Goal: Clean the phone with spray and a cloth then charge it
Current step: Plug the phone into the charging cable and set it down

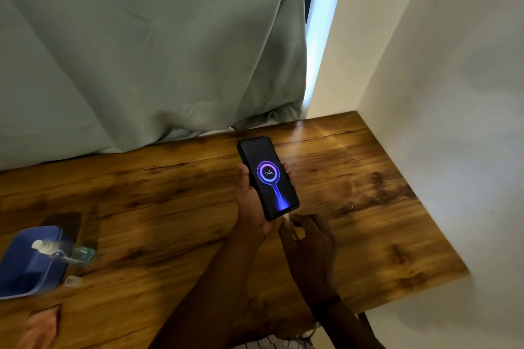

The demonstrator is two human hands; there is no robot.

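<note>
A black phone (268, 177) lies in my left hand (251, 204) above the wooden table (158, 193); its screen shows a purple charging ring with "64". My left fingers curl round its edges. Just below the phone's bottom end, my right hand (307, 235) pinches a white charging plug (286, 219) that meets the phone. A clear spray bottle (61, 252) with a white top lies at the left, half on a blue cloth or pouch (25, 263).
A grey-green curtain (141, 51) hangs along the table's back edge. White walls (453, 122) close off the right side and back corner. A small clear cap (72, 280) sits by the blue item. A pinkish thing (42, 326) lies at the bottom left.
</note>
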